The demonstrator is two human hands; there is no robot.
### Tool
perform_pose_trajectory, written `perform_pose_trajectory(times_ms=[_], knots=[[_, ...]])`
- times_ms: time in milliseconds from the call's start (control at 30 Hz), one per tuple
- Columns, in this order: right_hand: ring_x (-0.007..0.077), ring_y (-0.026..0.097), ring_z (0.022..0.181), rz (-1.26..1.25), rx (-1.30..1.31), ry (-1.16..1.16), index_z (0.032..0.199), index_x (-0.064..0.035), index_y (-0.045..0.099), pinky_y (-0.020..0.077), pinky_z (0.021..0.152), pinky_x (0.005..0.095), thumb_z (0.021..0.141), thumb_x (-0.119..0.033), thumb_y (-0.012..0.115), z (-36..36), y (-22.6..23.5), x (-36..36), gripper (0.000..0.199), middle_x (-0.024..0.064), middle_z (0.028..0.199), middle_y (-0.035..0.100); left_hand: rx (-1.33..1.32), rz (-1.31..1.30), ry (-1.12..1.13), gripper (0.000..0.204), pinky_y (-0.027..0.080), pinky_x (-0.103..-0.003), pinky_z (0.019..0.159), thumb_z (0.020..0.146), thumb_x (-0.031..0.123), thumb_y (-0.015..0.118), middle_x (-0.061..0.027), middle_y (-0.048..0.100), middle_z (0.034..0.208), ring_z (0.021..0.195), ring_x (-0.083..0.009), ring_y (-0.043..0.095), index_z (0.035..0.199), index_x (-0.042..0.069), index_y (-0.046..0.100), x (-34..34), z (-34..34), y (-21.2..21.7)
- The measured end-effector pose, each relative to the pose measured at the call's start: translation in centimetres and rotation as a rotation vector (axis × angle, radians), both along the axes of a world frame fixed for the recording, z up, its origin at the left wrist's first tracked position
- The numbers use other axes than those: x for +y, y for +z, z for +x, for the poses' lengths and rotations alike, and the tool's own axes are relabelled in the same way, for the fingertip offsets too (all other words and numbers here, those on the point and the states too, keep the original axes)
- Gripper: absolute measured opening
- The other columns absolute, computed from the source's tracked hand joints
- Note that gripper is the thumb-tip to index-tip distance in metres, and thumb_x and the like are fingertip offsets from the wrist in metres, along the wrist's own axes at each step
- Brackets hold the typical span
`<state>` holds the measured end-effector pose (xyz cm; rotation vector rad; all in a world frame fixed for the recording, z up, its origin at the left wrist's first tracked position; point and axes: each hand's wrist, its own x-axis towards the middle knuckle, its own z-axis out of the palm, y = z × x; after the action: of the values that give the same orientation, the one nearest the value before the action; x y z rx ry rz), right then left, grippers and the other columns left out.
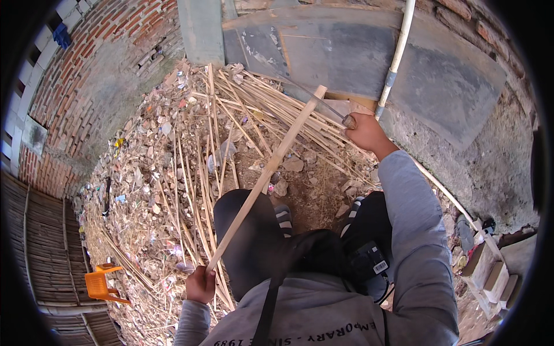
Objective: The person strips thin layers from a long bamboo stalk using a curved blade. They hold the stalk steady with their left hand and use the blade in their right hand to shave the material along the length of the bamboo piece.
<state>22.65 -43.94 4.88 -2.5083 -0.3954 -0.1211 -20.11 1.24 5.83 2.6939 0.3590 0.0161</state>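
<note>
My left hand (200, 285) is closed round the lower end of a long, pale bamboo slat (271, 164). The slat slants up and away to the right, passing over my left knee. My right hand (368, 135) grips the brown handle of a long knife (331, 109). Its thin blade points away to the left and crosses the slat near the far end. Whether the edge touches the slat, I cannot tell. Many thin bamboo strips (254, 109) lie beyond the slat, and more strips (199, 196) spread on the ground to its left.
Rubble and litter (138, 190) cover the ground. A brick wall (109, 63) rises at the left, and dark panels (346, 52) lean at the back beside a white pipe (398, 57). An orange plastic chair (104, 285) stands at the lower left, by a bamboo screen (46, 242).
</note>
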Motion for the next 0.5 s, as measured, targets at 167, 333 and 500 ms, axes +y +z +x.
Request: perform_pose_trajectory(times_ms=[167, 333, 500], knots=[[0.0401, 0.068, 0.093, -0.045, -0.019, 0.178, 0.111, -0.0055, 0.069, 0.0537, 0.083, 0.0471, 0.078, -0.020, 0.071, -2.8, 3.1, 2.8, 0.037, 0.0221, 0.095, 0.071, 0.036, -0.274, 0.048, 0.021, 0.051, -0.045, 0.057, 0.096, 0.024, 0.064, -0.0196, 0.064, 0.068, 0.066, -0.0376, 0.069, 0.094, 0.003, 0.061, -0.8, 0.1, -0.8], [0.0379, 0.068, 0.090, -0.222, -0.050, 0.415, 0.104, -0.0098, 0.069, 0.0535, 0.080, 0.0510, 0.076, -0.021, 0.072, -4.9, 4.5, 6.4, 0.030, 0.0166, 0.089, 0.071, 0.051, -0.255, 0.141, 0.029, 0.045, -0.038, 0.055, 0.100, 0.027, 0.060, -0.0137, 0.061, 0.063, 0.055, -0.0228, 0.060, 0.087, 0.001, 0.064, -2.0, 0.7, -0.5], [0.0377, 0.069, 0.091, -0.306, -0.010, 0.527, 0.105, -0.0102, 0.069, 0.0539, 0.080, 0.0506, 0.076, -0.023, 0.072, -5.5, 3.6, 7.9, 0.031, 0.0161, 0.092, 0.071, -0.062, -0.334, 0.134, 0.040, 0.045, -0.040, 0.057, 0.105, 0.032, 0.051, -0.0176, 0.058, 0.063, 0.056, -0.0271, 0.058, 0.082, 0.001, 0.064, -2.9, 0.8, -0.7]])
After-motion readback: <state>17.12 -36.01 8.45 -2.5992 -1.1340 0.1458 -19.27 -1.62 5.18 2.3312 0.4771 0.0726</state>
